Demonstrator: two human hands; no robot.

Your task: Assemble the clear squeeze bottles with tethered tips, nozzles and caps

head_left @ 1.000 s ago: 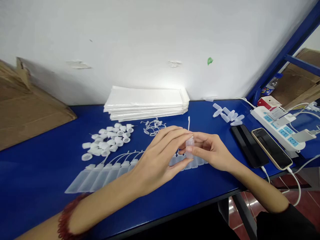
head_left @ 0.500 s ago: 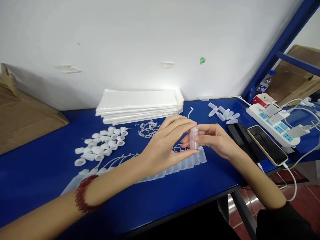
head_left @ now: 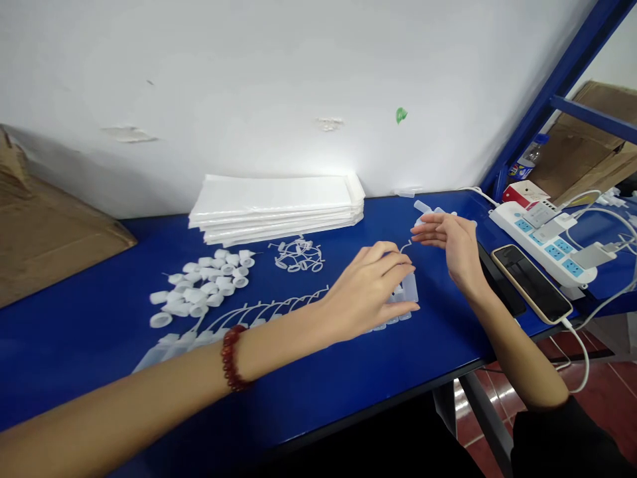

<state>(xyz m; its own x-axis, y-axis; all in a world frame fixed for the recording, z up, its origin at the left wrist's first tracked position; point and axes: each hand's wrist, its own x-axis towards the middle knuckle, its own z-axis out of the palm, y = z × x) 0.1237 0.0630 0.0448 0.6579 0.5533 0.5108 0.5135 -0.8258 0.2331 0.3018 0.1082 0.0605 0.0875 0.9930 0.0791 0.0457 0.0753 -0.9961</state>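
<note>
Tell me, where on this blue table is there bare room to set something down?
Bare table lies between the cardboard and the caps, and along the front edge before the bottle row. It is crowded around the right hand, phone and power strip.

A plain white wall (head_left: 249, 73) fills the upper view, with two scuffed patches (head_left: 129, 135) of flaked paint and a small green scrap (head_left: 401, 115) stuck to it. A bright glare sits low on the wall near the middle. Below runs a blue table (head_left: 89, 292) on a dark leg (head_left: 475, 415). A blue metal frame (head_left: 552, 73) slants up on the right, with cardboard boxes (head_left: 587, 149) behind it. Another cardboard box (head_left: 44, 245) stands at the left. The floor (head_left: 604, 392) is red tile
</note>
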